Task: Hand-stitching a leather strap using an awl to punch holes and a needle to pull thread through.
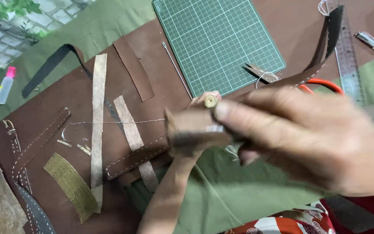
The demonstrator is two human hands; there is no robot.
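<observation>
Leather strap (pixel 195 130), brown w/ white stitching, held up over the worktop (pixel 109 26) between both hands, just below the green cutting mat (pixel 217 41). Right hand (pixel 308 138) blurred, near the lens; thumb and fingers pinched on the strap end, grip narrow, seemingly to steady it. Left hand (pixel 195 112) comes up from below, mostly hidden behind the strap; fingertips close on a small pale round-ended tool (pixel 210 101), prob. kept at the stitch line. White thread (pixel 113 122) runs taut leftward from the strap. Strap's far length (pixel 321 52) arcs up right, past a steel ruler (pixel 348 60). Loose leather strips (pixel 97 125), a long needle (pixel 176 69) and a glue bottle (pixel 4 86) lie on the left.
</observation>
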